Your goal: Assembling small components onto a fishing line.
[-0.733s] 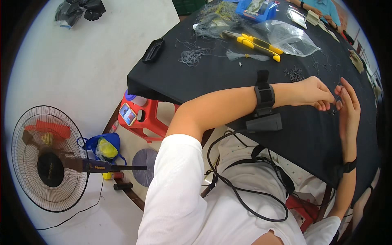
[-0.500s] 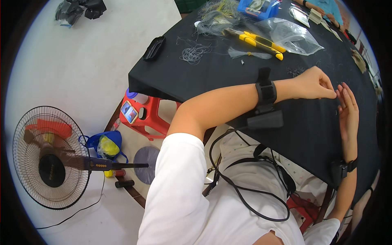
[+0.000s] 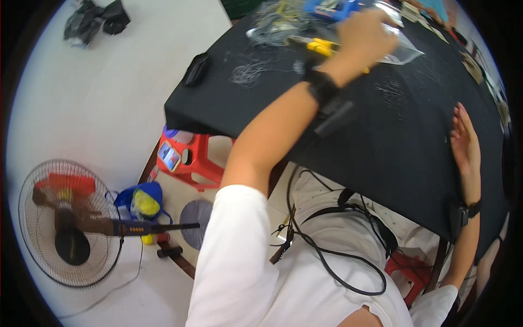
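Note:
My left hand is over the far part of the table, smeared by motion, so its fingers are hard to read. Beneath and beside it lie a yellow-handled cutting tool, a clear plastic bag and a blue open box. My right hand rests at the right on the black-covered table, palm turned inward and fingers stretched out. I can make out nothing in it. Small dark thread-like bits are scattered on the cloth between the hands.
A large grey-and-yellow tangle of line and a smaller tangle lie left of the tool. A black holder sits near the left edge. Off the table stand a red stool and a fan. Another person is partly visible at the far right.
My left hand has left the right hand and swung up and leftward, over the tool and bag. The right hand stays nearly in place. The whole view has shifted slightly.

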Available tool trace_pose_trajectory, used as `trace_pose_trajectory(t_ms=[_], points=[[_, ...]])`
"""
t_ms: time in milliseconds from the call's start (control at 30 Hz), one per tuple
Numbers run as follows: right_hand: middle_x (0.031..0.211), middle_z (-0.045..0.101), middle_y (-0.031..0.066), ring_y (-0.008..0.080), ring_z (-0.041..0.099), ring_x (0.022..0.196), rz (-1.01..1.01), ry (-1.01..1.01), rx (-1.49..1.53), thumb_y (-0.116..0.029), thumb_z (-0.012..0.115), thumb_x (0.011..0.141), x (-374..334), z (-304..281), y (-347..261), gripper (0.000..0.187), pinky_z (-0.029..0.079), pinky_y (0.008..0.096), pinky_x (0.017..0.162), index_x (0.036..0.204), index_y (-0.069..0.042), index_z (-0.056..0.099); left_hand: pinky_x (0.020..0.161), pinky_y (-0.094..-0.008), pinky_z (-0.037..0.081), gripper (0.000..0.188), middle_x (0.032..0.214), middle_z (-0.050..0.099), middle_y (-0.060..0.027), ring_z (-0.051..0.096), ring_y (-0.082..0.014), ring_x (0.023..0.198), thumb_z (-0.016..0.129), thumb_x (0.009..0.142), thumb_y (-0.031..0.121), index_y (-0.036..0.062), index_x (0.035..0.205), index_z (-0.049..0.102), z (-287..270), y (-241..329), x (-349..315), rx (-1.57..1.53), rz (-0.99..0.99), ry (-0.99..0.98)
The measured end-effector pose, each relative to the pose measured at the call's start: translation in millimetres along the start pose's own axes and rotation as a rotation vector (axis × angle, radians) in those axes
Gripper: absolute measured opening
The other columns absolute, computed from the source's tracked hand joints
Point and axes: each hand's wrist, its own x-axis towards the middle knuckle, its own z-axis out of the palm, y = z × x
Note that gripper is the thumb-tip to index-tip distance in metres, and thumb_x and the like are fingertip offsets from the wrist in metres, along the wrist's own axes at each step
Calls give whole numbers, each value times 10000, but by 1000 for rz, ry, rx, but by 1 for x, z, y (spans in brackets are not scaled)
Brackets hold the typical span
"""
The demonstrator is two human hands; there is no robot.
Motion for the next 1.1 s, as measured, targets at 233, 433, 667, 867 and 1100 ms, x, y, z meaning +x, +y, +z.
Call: trace_pose_trajectory(t_ms=[233, 433, 667, 867, 1100], points=[[1020, 603, 12, 44, 551, 817, 135, -163, 65, -185, 611, 846, -30, 50, -12, 336, 406, 169, 629, 1146, -46, 551, 462, -185, 378, 201, 707, 610, -29, 521, -69, 570, 681, 764, 136, 31, 935, 670, -53, -61, 17, -588, -424, 332], [971, 618, 23, 59, 542, 794, 111, -290, -23, -167, 630, 813, -31, 42, -12, 282, 386, 182, 610, 1061, -38, 590, 445, -192, 356, 152, 727, 577, -66, 493, -98, 541, 618, 774, 93, 0, 885, 569, -73, -73, 30, -797, -695, 826], [856, 626, 26, 51, 539, 709, 70, -297, -174, -133, 642, 810, -37, 52, -13, 170, 395, 174, 577, 952, -39, 644, 572, -200, 398, 190, 819, 624, 7, 514, -46, 666, 632, 822, 205, 55, 938, 651, -50, 17, 22, -726, -57, -203], [834, 633, 33, 54, 547, 701, 129, -283, -274, -120, 647, 795, -40, 59, -14, 174, 391, 169, 567, 937, -19, 641, 590, -243, 445, 115, 727, 639, -50, 587, -127, 648, 659, 745, 105, 34, 835, 661, -22, 68, -11, -251, 271, -737], [869, 646, 62, 56, 551, 697, 145, -309, -286, -111, 620, 806, -41, 60, -15, 161, 389, 167, 561, 937, -20, 642, 604, -272, 477, 150, 721, 644, -91, 610, -176, 637, 670, 696, 89, 28, 833, 681, -11, 63, -20, -362, 83, -930]])
